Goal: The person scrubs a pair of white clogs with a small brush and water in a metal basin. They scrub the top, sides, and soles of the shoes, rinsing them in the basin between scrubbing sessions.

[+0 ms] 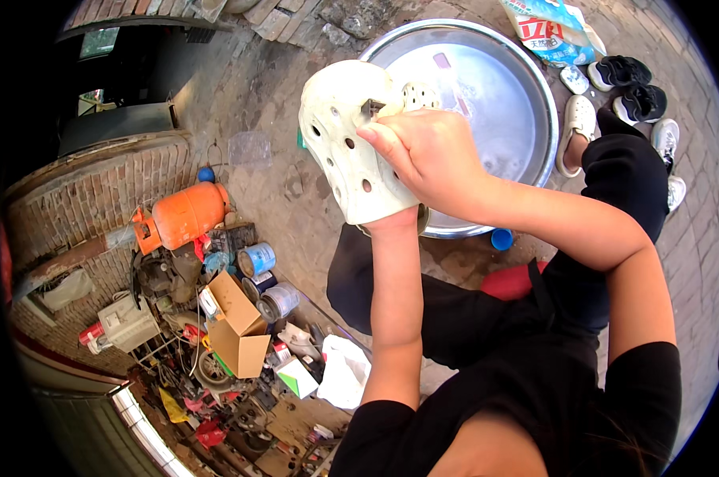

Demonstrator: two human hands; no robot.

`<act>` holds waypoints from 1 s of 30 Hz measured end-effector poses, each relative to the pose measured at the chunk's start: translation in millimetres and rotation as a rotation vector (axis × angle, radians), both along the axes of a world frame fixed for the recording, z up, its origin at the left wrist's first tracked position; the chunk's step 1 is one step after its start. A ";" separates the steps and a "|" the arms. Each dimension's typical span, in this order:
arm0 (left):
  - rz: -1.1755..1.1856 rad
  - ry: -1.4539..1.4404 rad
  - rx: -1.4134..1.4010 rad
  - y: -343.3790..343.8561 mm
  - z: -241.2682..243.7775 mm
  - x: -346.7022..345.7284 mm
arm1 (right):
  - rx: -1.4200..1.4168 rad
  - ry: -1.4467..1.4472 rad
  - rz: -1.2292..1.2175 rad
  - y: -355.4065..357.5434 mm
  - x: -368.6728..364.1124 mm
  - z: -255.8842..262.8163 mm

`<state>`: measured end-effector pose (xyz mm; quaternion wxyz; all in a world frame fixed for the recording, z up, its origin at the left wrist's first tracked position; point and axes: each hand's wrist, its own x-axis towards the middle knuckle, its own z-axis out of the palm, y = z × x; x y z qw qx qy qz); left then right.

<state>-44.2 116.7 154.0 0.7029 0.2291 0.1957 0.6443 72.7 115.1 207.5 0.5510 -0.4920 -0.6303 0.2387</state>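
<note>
A white perforated foam clog (359, 137) is held up at the left edge of a large metal basin (547, 119). My left hand (395, 219) is inside the clog's opening; its fingers are hidden. Closed in a fist, my right hand (434, 158) lies against the clog's right side, by a small dark piece (371, 108) on the clog; what the fist grips cannot be told. Cloudy, sudsy water fills the basin. Beyond my right hand, part of another perforated clog (420, 95) shows at the basin.
Black shoes (639, 102) and a blue-and-white bag (553, 36) lie at upper right. A blue cap (502, 239) sits beside the basin. At left are an orange gas cylinder (189, 216), paint cans (257, 259), an open cardboard box (246, 355) and clutter.
</note>
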 end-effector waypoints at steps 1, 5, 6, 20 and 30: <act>0.000 0.009 -0.006 -0.4 -1.1 1.1 | -0.026 0.043 0.003 -1.9 -2.6 2.0; -0.001 0.022 -0.025 -3.6 -2.1 -1.2 | -0.172 0.116 0.031 -13.1 -10.1 3.1; -0.001 0.021 -0.026 -4.6 -2.6 -1.3 | -0.219 0.109 0.039 -14.0 -9.5 2.3; -0.003 0.175 -0.014 -6.8 3.1 -6.6 | 0.098 -0.221 0.138 -6.3 14.7 -2.8; -0.113 -0.445 -0.172 -13.3 6.5 -10.6 | 0.350 -0.384 0.005 2.3 17.1 -27.0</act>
